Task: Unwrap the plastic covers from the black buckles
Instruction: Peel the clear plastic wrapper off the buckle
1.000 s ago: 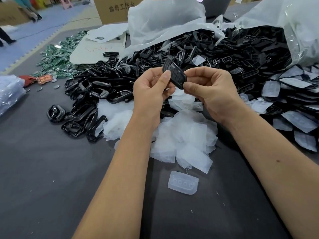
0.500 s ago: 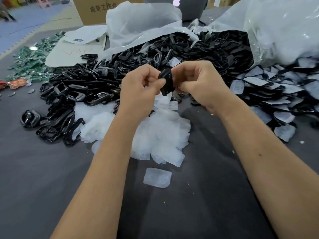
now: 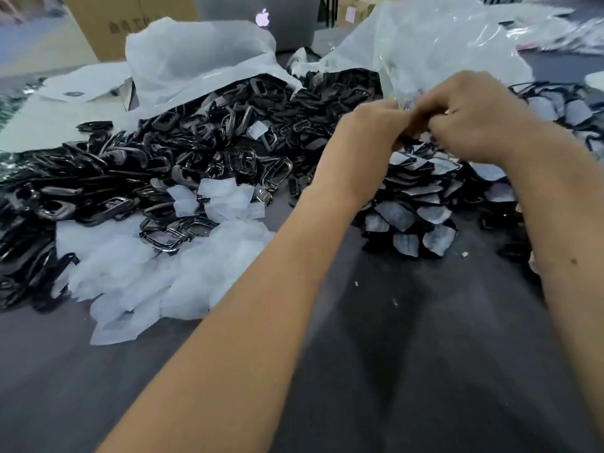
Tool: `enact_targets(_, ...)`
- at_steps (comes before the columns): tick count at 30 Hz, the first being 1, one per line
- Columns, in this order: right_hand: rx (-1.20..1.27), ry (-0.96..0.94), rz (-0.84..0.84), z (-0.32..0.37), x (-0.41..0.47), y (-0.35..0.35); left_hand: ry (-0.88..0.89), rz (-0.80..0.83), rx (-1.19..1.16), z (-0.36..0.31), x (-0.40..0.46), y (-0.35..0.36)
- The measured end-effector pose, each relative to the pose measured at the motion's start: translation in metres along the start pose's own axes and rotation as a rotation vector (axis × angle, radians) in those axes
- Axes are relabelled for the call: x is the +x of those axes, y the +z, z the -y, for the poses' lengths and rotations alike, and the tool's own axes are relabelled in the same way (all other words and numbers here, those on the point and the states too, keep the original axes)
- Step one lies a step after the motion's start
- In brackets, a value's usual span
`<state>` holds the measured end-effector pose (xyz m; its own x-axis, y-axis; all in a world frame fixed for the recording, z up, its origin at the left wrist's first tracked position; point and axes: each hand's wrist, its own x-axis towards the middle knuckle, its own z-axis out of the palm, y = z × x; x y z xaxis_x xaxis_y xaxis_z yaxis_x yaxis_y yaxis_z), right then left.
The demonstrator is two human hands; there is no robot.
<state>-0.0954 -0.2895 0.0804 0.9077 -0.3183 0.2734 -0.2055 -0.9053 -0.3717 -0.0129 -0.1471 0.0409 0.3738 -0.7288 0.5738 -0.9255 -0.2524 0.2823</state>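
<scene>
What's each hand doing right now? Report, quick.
Left hand: fingers curled, meeting the right; what it holds is blurred, cannot be told.
Right hand: fingers curled over the wrapped buckles; grip hidden, cannot be told.

- A single view, worn on the person's head, looking forward and steeply down across the dark worktop (image 3: 425,371).
- It sits close: both forearms run in from the bottom edge, and the hands (image 3: 434,122) meet right of centre in the upper half.
- The wide lens bends the worktop's far edge, behind the hands.
- Behind the hands a laptop lid (image 3: 261,24) marks the far limit, though the frame is probably motion-blurred there.
</scene>
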Motion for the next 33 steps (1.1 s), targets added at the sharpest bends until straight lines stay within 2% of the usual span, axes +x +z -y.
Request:
enact_targets(3,-0.106,0.06,0.075,-0.01,-0.004,0.004,0.034,0.114,0.078,-0.005,0.004,0.016)
enact_targets(9,-0.108,0.056,0.072,-0.013,0.004,0.008,-0.006,0.19,0.057,-0.005,0.002,0.017)
enact_targets(14,-0.016,0.083,-0.122,0.014,0.01,0.013,-0.054,0.109,0.027,0.004,-0.008,0.006)
enact_targets(18,0.027,0.011,-0.193,0.051,0.016,0.037,-0.243,0.001,0.156,0.03,-0.028,-0.011)
enact_targets(20,0.027,-0.055,-0.147,0.073,0.022,0.059,-0.386,-0.007,0.244,0.051,-0.042,-0.022)
enact_targets(22,-0.01,-0.138,-0.029,0.089,0.029,0.085,-0.502,0.058,0.307,0.073,-0.056,-0.033)
enact_targets(25,-0.092,-0.23,0.185,0.11,0.035,0.122,-0.576,0.217,0.338,0.098,-0.074,-0.048)
enact_targets(27,-0.095,-0.239,0.231,0.116,0.038,0.137,-0.619,0.245,0.288,0.109,-0.084,-0.055)
enact_targets(30,-0.045,-0.215,0.167,0.115,0.045,0.142,-0.665,0.138,0.136,0.12,-0.097,-0.064)
enact_targets(33,0.169,-0.207,0.0,0.115,0.047,0.136,-0.75,-0.12,-0.186,0.12,-0.101,-0.07)
